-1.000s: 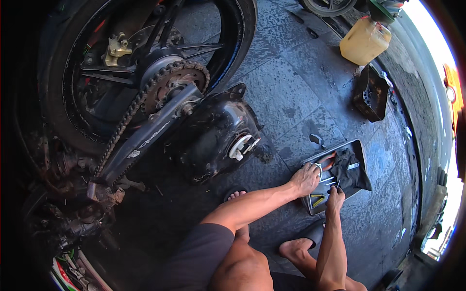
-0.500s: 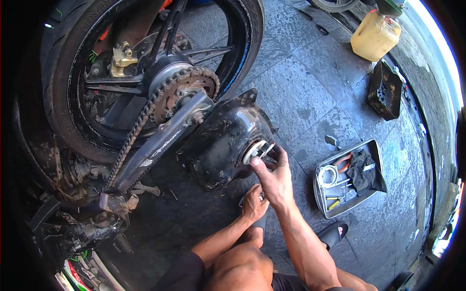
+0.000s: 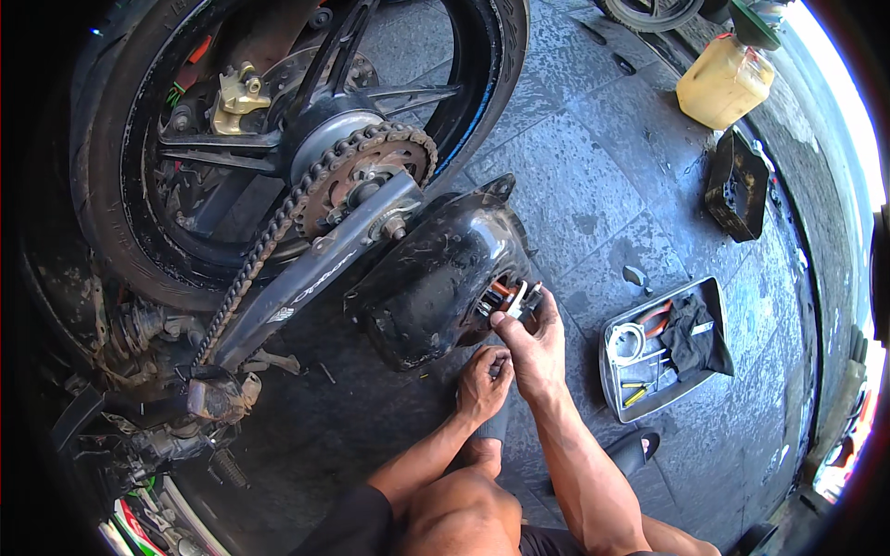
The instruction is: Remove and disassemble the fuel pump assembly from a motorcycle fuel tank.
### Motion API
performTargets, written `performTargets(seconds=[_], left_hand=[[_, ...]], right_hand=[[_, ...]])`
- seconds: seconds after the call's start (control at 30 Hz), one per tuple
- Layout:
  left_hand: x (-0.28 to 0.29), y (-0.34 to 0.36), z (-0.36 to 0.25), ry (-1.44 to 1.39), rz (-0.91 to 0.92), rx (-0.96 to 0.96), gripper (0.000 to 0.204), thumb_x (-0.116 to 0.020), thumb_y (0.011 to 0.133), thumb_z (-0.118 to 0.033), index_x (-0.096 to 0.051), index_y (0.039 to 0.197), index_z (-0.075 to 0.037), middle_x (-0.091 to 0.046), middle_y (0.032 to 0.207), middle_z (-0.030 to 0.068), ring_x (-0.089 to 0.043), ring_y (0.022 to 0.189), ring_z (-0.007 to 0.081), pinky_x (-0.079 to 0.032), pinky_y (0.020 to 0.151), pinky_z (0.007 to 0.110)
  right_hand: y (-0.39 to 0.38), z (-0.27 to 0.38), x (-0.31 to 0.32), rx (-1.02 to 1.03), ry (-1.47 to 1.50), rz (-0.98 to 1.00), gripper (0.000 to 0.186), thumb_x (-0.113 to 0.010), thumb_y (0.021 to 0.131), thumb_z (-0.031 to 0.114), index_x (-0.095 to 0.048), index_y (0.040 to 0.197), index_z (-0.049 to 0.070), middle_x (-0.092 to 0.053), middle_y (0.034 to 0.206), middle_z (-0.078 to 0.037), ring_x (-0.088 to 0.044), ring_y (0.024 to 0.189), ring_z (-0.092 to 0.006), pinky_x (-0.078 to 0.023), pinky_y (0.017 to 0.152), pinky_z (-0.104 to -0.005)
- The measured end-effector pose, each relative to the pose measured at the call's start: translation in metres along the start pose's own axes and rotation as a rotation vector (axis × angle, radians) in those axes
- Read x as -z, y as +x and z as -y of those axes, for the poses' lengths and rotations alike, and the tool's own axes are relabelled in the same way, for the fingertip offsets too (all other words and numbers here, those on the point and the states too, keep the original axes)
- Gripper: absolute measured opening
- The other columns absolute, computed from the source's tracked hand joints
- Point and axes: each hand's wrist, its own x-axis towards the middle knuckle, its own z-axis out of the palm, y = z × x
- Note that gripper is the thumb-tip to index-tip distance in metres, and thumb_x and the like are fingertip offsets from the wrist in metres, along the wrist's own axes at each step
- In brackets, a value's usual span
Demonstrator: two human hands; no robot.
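Note:
My right hand (image 3: 529,330) grips a white-and-black pump fitting (image 3: 515,299) with a copper-coloured part, raised partly out of the round opening in the dented black fuel tank (image 3: 417,259). My left hand (image 3: 483,380) is just below and left of it, fingers curled; what it holds, if anything, is hidden. The tank lies on the floor against the motorbike's swingarm (image 3: 324,259), beside the rear wheel with its chain and rusty sprocket (image 3: 326,199).
A grey tray (image 3: 607,389) with pliers, small tools, a white ring and dark cloth lies on the right. Farther back stand a black open container (image 3: 732,190) and a yellowish jerrycan (image 3: 718,83) with a green funnel. Engine parts (image 3: 176,426) fill the lower left.
Both hands have left the tray for the tank. My right hand took hold of the white fitting, which has since risen out of the opening, exposing the copper-coloured part.

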Motion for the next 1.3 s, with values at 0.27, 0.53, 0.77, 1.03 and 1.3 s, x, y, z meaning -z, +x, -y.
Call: performTargets(seconds=[0.27,0.53,0.77,1.03,1.3], left_hand=[[0.011,0.006,-0.007,-0.044,0.017,0.023,0.011,-0.063,0.092,-0.012,-0.064,0.099,-0.003,-0.066,0.095,0.0132,-0.065,0.081,0.0286,-0.052,0.073,0.037],[0.024,0.001,-0.029,-0.174,0.052,0.162,0.013,-0.065,0.094,-0.012,-0.066,0.1,-0.001,-0.066,0.094,0.0093,-0.064,0.075,0.018,-0.053,0.071,0.033],[0.031,-0.002,-0.018,-0.242,0.017,0.183,0.015,-0.064,0.094,-0.013,-0.066,0.099,0.001,-0.066,0.092,0.0089,-0.064,0.07,0.0137,-0.052,0.062,0.028],[0.031,0.004,-0.032,-0.293,0.003,0.125,0.013,-0.064,0.094,-0.012,-0.066,0.099,0.0,-0.065,0.086,0.0073,-0.061,0.059,0.0107,-0.049,0.057,0.027],[0.032,0.008,-0.035,-0.199,-0.034,0.03,0.011,-0.061,0.095,-0.012,-0.066,0.098,-0.003,-0.065,0.082,0.0049,-0.061,0.06,0.0102,-0.049,0.058,0.026]], right_hand=[[0.0,-0.016,0.013,-0.074,0.311,0.026,0.057,-0.066,0.085,0.004,-0.041,0.137,-0.001,-0.06,0.111,-0.011,-0.062,0.102,-0.0178,-0.052,0.089,-0.0311],[0.01,-0.01,0.026,-0.076,0.303,0.103,0.062,-0.065,0.083,0.005,-0.041,0.139,-0.006,-0.061,0.116,-0.013,-0.062,0.105,-0.0196,-0.05,0.095,-0.0333],[0.006,-0.01,0.023,-0.083,0.269,0.101,0.066,-0.064,0.082,0.002,-0.039,0.142,-0.005,-0.057,0.12,-0.013,-0.061,0.106,-0.0204,-0.05,0.096,-0.0334],[0.005,-0.004,0.018,-0.108,0.267,0.083,0.056,-0.063,0.084,0.007,-0.042,0.135,-0.004,-0.06,0.113,-0.012,-0.062,0.101,-0.0193,-0.052,0.088,-0.0329],[0.002,-0.014,0.02,-0.377,0.639,0.086,0.034,-0.059,0.091,0.015,-0.05,0.121,0.002,-0.064,0.108,-0.014,-0.066,0.095,-0.0263,-0.057,0.084,-0.0441]])
